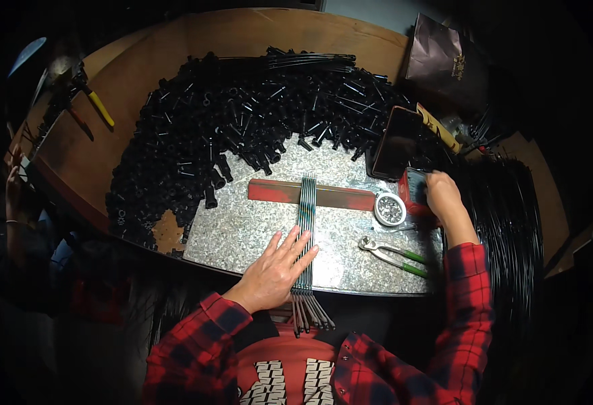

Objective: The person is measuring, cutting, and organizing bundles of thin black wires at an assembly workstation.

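My left hand lies flat with its fingers stretched over a row of thin dark rods. Side by side, the rods cross a worn red bar on the speckled board, and their thicker lower ends hang past its near edge. At the right, my right hand is at a small red container with its fingers curled together; the fingertips are hidden, and whatever they grip does not show. Between the bar and the container stands a round white dish of small shiny pieces. Nearer me lie green-handled pincers.
Black tubular parts are heaped at the back inside a curved wooden wall. A phone-like dark slab leans behind the container. Long black rods fill the right side. Another person's hand shows at far left.
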A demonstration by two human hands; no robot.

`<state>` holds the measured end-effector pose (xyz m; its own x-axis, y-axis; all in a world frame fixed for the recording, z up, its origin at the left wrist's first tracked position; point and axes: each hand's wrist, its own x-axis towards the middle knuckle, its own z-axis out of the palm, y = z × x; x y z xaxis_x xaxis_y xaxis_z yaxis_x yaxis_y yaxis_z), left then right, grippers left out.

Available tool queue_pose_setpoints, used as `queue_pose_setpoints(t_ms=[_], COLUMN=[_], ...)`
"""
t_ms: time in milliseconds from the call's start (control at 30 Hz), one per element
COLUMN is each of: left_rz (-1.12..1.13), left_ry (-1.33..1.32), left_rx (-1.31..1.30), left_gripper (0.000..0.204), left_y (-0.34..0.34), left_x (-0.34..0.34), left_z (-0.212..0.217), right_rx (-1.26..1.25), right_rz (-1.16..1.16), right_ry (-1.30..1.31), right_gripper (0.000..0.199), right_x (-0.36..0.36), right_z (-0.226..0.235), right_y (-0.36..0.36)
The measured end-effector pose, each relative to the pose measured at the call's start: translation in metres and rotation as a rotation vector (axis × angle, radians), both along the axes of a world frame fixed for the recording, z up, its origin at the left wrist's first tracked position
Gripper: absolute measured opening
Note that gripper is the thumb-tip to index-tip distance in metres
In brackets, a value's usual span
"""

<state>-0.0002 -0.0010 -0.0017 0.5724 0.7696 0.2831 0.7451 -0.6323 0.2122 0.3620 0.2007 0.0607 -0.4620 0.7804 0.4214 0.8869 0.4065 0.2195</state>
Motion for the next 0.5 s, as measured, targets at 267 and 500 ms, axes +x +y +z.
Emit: queue_pose_setpoints(t_ms=[267,500], left_rz=[-0.004,-0.336], left_ry=[-0.073,-0.676], left_rx=[-0.064,-0.417], left_gripper=[0.098,0.085], left_y=[-0.006,-0.016], left_x=[-0.003,0.0], left_z=[0.01,0.068], right_rx=[-0.136,0.006], right_rz=[-0.063,-0.055], right_ry=[0.036,0.196], right_gripper=[0.011,0.016], right_x=[0.01,0.007], right_z=[0.003,0.027], right_y=[-0.016,-0.046])
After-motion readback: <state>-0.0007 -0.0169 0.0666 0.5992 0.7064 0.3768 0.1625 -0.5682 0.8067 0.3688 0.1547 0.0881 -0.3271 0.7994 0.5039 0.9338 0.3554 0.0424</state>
